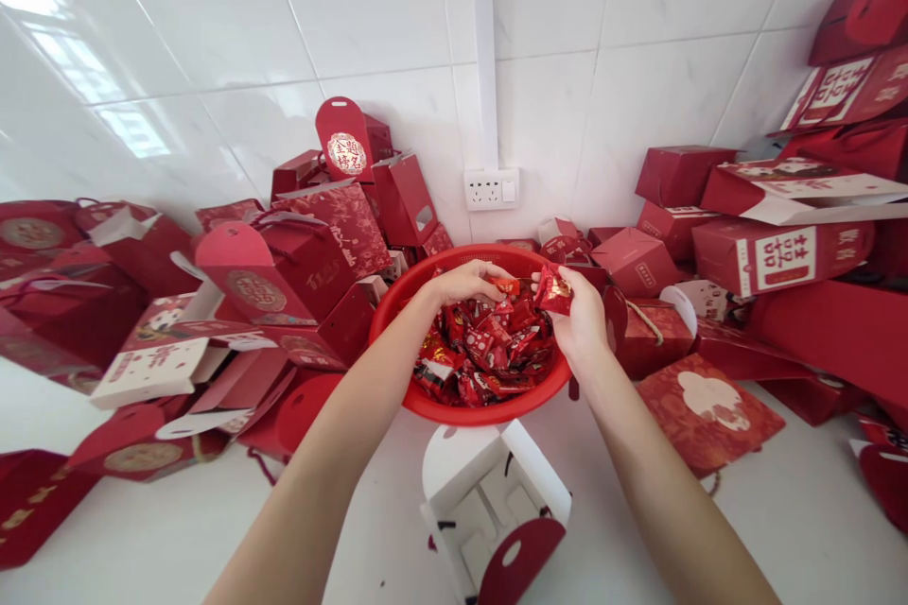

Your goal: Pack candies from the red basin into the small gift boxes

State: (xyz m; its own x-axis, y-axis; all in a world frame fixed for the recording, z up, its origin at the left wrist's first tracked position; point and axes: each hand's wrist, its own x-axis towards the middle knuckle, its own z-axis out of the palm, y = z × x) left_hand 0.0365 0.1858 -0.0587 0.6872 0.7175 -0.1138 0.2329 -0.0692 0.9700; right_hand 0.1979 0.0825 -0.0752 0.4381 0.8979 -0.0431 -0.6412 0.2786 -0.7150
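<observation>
A round red plastic basket (pixel 489 416) stands against the wall, heaped with red-wrapped candies (pixel 489 345). My right hand (pixel 580 312) is closed on a shiny red candy packet (pixel 553 291) over the basket's right side. Over the back of the heap, my left hand (pixel 468 284) curls its fingers down around a small red-orange candy (pixel 506 286). In front of the basket sits an open gift box (pixel 497 510), white inside with a red flap, and no candies show in it.
Piles of red gift boxes (pixel 284 274) crowd the left side. More boxes (pixel 801 255) are stacked high on the right. A wall socket (pixel 492 190) is behind the basket. A box with a pale print (pixel 709 411) lies right of my right forearm.
</observation>
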